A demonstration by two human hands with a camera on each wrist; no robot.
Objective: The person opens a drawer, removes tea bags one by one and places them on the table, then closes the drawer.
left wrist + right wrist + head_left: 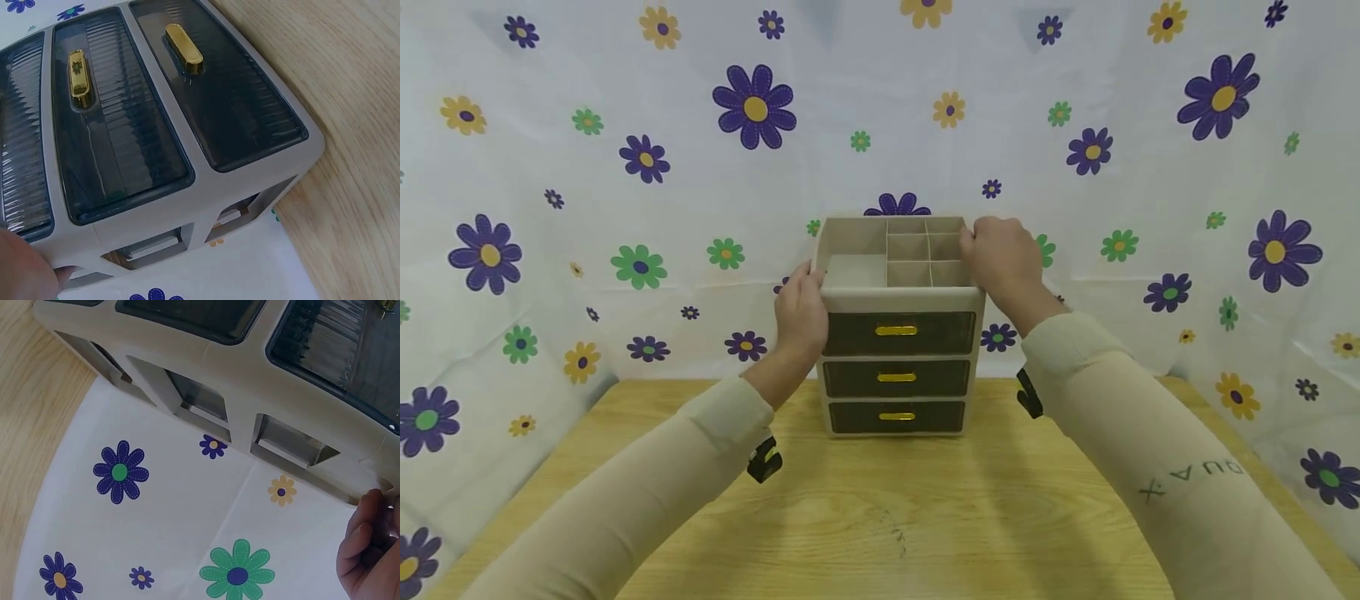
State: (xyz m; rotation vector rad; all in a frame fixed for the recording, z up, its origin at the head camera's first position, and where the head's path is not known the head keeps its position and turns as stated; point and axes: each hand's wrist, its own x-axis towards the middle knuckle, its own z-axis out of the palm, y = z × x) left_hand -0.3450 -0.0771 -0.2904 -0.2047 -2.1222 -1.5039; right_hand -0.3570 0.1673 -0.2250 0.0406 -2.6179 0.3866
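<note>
A light beige desktop drawer organizer [898, 298] stands upright on the wooden table, in the middle of the head view. Its front has three dark see-through drawers with gold handles, all pushed in; its open top is split into one large and several small compartments. At the upper left edge, my left hand [801, 310] grips the side wall. My right hand [1004, 257] holds the top right rim with curled fingers. In the left wrist view only part of the left hand [24, 269] shows. The right hand [374, 550] appears at the right wrist view's lower right.
The wooden table [850, 517] spreads out in front of the organizer. Behind it and at both sides hangs a white cloth [820, 179] printed with purple, yellow and green flowers. Rectangular openings line the organizer's side walls.
</note>
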